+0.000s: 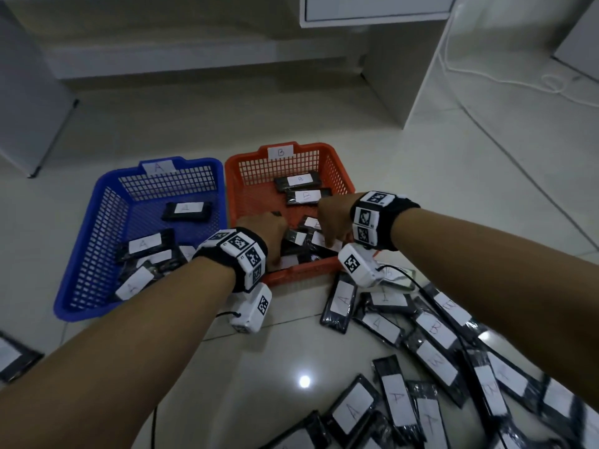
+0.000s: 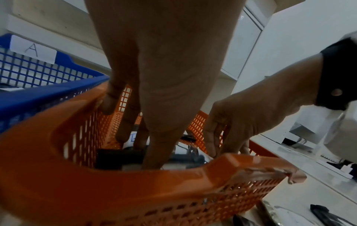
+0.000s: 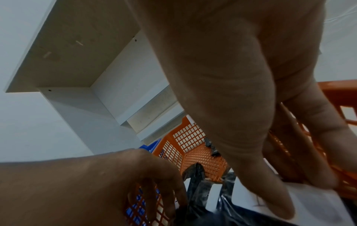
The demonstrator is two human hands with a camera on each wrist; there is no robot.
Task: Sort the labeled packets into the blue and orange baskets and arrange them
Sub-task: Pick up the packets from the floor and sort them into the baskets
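Floor [image 1: 265,367] of pale tile spreads beneath me, and on it the blue basket [image 1: 81,254] marked A stands just beside the orange basket [image 1: 340,163] marked B. A loose heap of black packets [image 1: 434,354] with white A and B labels lies at my right. Both my hands reach down into the orange basket's near end: my left hand [image 1: 265,234] has its fingers straight, tips on the packets there [image 1: 301,244], and my right hand [image 1: 334,218] presses straight fingers on a white label.
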